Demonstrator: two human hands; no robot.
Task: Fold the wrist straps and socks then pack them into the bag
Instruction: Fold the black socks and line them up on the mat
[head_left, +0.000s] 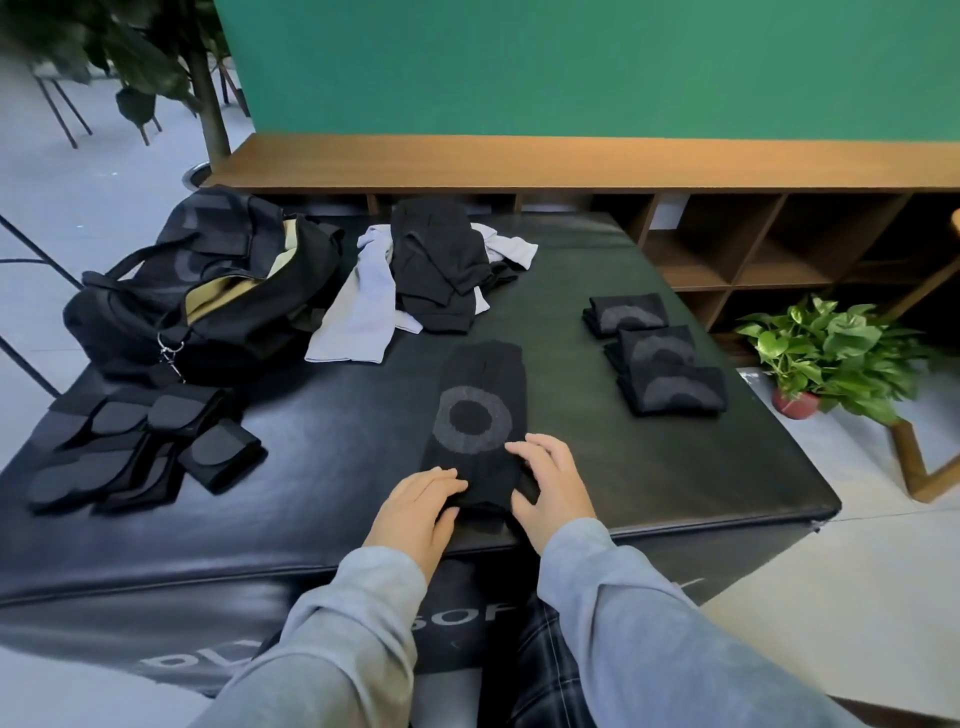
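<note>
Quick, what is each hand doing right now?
Left hand: open, fingers resting on the near end of the black sock.
Right hand: open, fingertips pressing on the same sock.

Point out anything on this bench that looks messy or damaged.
The unfolded pile of black and grey garments beside the bag lies jumbled, unlike the three folded pieces on the right. The bench looks torn at its near right corner.

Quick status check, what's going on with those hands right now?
Both hands, left and right, on the near end of a flat black sock. Three folded socks at right. Bag open. Nothing blocking.
</note>
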